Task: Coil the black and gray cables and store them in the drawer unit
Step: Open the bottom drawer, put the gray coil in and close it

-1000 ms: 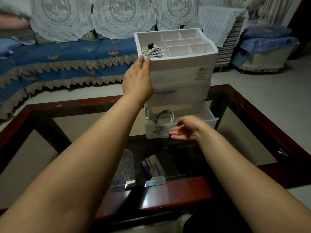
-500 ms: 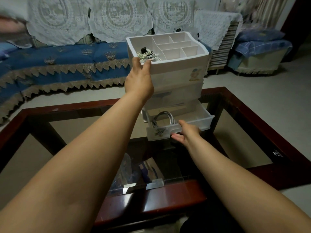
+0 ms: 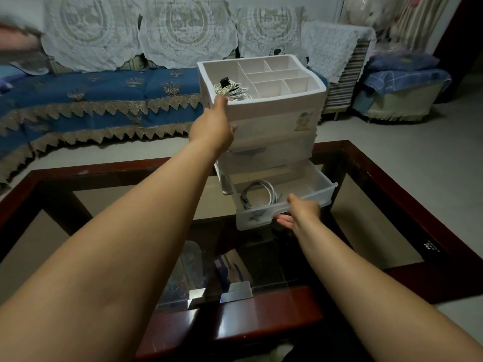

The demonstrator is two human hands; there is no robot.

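Spanning the foreground, a glass-topped table [image 3: 371, 178] with a dark red wooden frame carries the white drawer unit [image 3: 271, 121] near its far edge. Behind: sofa under a blue cover [image 3: 104, 100], lace cloths [image 3: 183, 30] draped on the backrest.

Drawer unit: divided tray on top, drawers stacked beneath. Bottom drawer [image 3: 308, 194] pulled out toward the camera; the ones above it sit flush.

Left hand [image 3: 213, 126]: laid against the unit's front left corner, fingers extended up to the tray rim, thumb on the front face. Bracing contact, not curled round anything.

Right hand [image 3: 300, 211]: at the front lip of the bottom drawer, thumb over the top of the edge, fingers tucked under it. Pinches the drawer front.

Gray cable [image 3: 258, 193]: coiled in a loop, lying inside the open bottom drawer, left half.

Light-coloured cord bundle [image 3: 231, 90] with a black plug [image 3: 224, 81] on it: in the large left compartment of the top tray, just behind the left fingertips. Whether this is the black cable cannot be told.
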